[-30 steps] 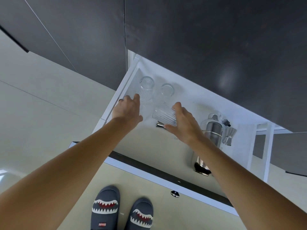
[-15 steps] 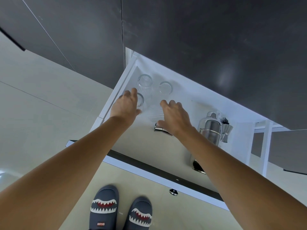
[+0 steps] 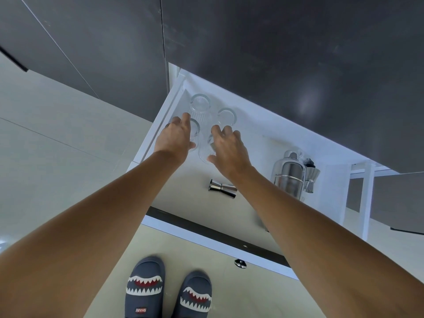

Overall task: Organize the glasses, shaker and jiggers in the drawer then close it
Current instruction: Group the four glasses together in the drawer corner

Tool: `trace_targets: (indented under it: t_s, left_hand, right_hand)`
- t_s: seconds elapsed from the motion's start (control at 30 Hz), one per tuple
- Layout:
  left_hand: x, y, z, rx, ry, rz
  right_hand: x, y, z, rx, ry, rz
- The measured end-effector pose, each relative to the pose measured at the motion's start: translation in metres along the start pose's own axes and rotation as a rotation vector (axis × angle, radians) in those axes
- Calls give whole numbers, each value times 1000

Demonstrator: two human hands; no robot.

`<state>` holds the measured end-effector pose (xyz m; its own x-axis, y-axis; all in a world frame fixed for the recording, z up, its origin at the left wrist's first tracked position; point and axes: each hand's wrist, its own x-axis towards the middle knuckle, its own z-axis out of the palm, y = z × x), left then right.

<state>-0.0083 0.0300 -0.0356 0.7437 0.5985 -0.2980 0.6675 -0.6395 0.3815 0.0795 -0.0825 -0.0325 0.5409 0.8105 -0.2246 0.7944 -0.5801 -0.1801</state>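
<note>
In the open drawer (image 3: 263, 143), the ribbed glass (image 3: 205, 150) that lay tilted a second ago now stands with three others at 11 o'clock. Right hand (image 3: 227, 148) loosely cups it; left hand (image 3: 175, 136) curls round its neighbour (image 3: 195, 131). One jigger (image 3: 222, 191) lies loose; the shaker (image 3: 290, 173) waits at 3 o'clock.

Front glasses (image 3: 205, 148) behind both hands

Looking like a home kitchen or bar corner: dark flat cabinet fronts (image 3: 275, 53) hanging over a white pull-out drawer (image 3: 257, 143) holding glasses (image 3: 200, 102), shaker (image 3: 289, 174) and jigger (image 3: 222, 188), shark slippers (image 3: 145, 292) standing on pale floor.
</note>
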Motion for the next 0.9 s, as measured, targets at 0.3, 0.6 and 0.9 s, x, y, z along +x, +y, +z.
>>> trace_targets:
  t_s: [0.3,0.6,0.9]
  left_hand:
    - [4,1,3,-16,7,-10]
    - [-15,9,-7,-44,6,-229]
    - [-59,36,39,64,-428,147]
  right_hand:
    - [2,7,-1,110,58,-6]
    - [-31,50,-8,382,65,186]
    - [-104,95,2,327,394,344]
